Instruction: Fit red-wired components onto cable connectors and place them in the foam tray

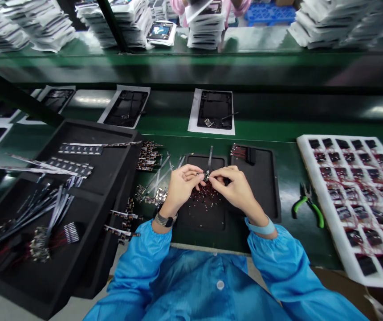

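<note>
Between my two hands is a small circuit board (206, 175), with a grey flat cable (210, 156) sticking up from it. My left hand (185, 182) pinches the board from the left, thumb and fingertips together. From the right, the closed fingertips of my right hand (232, 183) meet at the board's edge; any smaller part in them is too small to make out. Below lies a black tray (198, 220), scattered with tiny red-wired parts (208, 198). Several boards with flat cables (160, 195) lie beside my left hand.
A second black tray (261, 191) holds red-wired black parts (250, 155). Green-handled pliers (308, 207) and a white foam tray (315, 178) of components stand right. Large black trays (107, 178) fill the left. Tablet housings (215, 107) on white sheets line the back; a person is beyond.
</note>
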{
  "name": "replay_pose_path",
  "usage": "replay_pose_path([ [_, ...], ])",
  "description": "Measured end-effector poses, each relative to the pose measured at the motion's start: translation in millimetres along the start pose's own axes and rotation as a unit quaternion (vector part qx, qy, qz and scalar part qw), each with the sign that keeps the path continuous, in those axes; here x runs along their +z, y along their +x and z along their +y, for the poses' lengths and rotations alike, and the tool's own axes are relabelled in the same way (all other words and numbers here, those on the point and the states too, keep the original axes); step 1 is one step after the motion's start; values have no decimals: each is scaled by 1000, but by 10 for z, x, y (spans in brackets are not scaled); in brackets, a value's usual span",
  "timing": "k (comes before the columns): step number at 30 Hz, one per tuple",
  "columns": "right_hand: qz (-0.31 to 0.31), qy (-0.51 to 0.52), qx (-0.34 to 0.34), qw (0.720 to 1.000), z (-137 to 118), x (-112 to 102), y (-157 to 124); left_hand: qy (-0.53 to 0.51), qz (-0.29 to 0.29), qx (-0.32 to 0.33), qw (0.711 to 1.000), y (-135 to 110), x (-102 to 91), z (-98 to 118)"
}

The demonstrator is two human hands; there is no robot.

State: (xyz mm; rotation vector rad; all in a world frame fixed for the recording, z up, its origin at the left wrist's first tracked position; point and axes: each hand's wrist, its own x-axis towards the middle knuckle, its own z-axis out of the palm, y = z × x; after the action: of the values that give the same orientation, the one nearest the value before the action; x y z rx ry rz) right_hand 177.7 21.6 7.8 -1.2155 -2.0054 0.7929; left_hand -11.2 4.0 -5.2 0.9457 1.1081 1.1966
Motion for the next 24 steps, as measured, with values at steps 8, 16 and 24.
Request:
replay_pose_path([
  [8, 3, -5, 32, 999, -13, 53, -15, 40, 25, 18, 999, -21, 30, -56],
  [16, 8, -20, 35, 999, -13, 67, -34, 75, 53, 45, 995, -59, 86, -102],
  [24, 15, -31, 35, 999, -5, 75, -52, 71, 59, 39, 995, -72, 107, -77],
])
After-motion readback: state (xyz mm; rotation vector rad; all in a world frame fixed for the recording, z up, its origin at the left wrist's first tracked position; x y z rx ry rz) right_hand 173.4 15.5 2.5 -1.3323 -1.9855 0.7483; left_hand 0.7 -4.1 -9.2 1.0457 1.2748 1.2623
